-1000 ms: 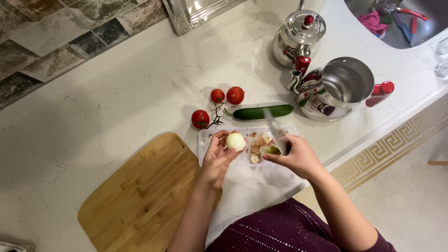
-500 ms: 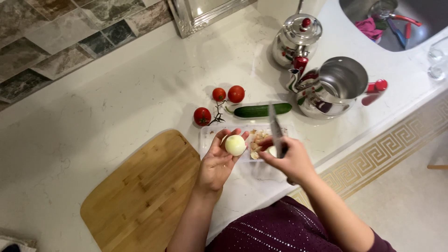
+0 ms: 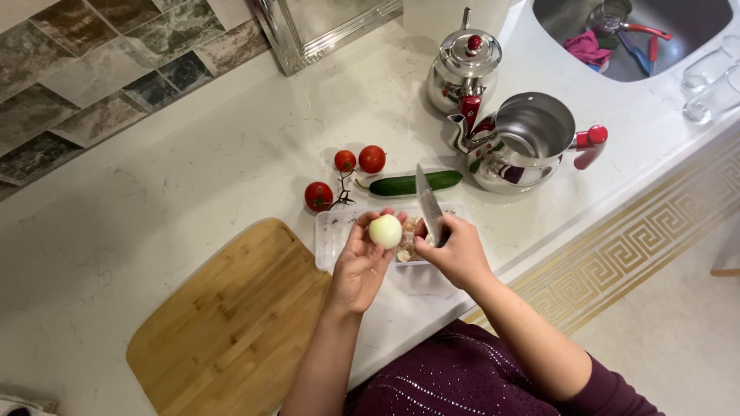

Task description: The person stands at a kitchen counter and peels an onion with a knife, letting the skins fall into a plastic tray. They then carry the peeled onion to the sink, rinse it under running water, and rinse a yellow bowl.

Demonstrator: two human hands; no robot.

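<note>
Left hand point(image 3: 361, 266): grip cupped, fingers half closed round a peeled onion point(image 3: 385, 230), held just above the clear plastic tray point(image 3: 330, 235)
Right hand point(image 3: 457, 250): grip closed on a knife point(image 3: 428, 206), blade up, just beside the onion
Risk: smooth, round, moist-looking onion may slip; the blade near the left fingertips could nick them
Tray: papery brown peels point(image 3: 406, 245) under both grips
Beyond the grips: glossy tomatoes point(image 3: 344, 171), cucumber point(image 3: 412, 183), polished steel teapot point(image 3: 518, 142)
Left of the grip: bamboo cutting board point(image 3: 231, 323) on marbled counter point(image 3: 154, 200)

Left hand point(image 3: 361, 266) cups peeled onion point(image 3: 385, 230) — right hand point(image 3: 455, 250) apparently grips knife point(image 3: 428, 205)
</note>
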